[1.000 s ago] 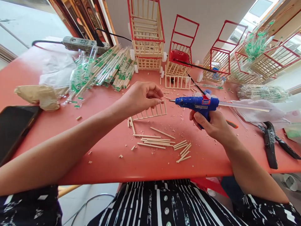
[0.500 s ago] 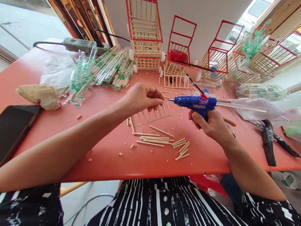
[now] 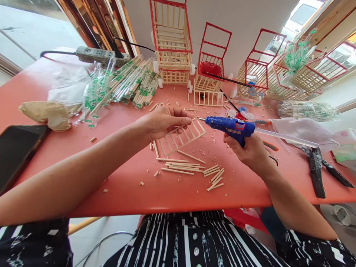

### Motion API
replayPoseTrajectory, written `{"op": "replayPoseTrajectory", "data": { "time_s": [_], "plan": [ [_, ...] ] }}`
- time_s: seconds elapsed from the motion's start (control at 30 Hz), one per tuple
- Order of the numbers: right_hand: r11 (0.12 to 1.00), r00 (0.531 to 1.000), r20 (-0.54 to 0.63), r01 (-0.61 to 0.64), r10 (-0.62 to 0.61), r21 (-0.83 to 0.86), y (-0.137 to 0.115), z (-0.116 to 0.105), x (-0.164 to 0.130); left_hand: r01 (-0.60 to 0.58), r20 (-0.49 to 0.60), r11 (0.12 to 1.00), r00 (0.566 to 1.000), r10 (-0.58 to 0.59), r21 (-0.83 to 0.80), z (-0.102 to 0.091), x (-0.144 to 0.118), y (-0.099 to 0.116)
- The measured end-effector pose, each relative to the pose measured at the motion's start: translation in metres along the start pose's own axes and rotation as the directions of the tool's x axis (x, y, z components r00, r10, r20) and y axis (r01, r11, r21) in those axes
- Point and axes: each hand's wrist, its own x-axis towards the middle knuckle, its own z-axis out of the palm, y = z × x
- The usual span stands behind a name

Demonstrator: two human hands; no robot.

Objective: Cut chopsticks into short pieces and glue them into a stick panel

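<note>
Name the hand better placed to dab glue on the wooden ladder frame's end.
Right. The right hand already grips the blue glue gun, its nozzle almost at the ladder frame. The left hand is busy pinching that frame's upper rail, tilting it above the red table.

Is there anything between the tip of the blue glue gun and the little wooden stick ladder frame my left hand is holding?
Nothing visible. The blue glue gun in the right hand points its nozzle straight at the pale wooden stick frame, held at its top edge by the left hand. The gap is clear.
</note>
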Motion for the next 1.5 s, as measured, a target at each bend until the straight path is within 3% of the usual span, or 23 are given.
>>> {"op": "replayPoseTrajectory", "data": {
  "time_s": [0.63, 1.5],
  "plan": [
    [1.0, 1.0, -0.004, -0.006, 0.006, -0.03, 0.001, 0.002, 0.001, 0.042, 0.055, 0.998, 0.998, -0.04, -0.042, 0.004, -0.003, 0.0],
    [0.996, 0.999, -0.004, 0.052, -0.052, -0.067, 0.0, 0.001, 0.0, 0.026, 0.031, 0.999, 0.999, -0.026, -0.019, 0.007, -0.004, 0.001]
  ]
}}
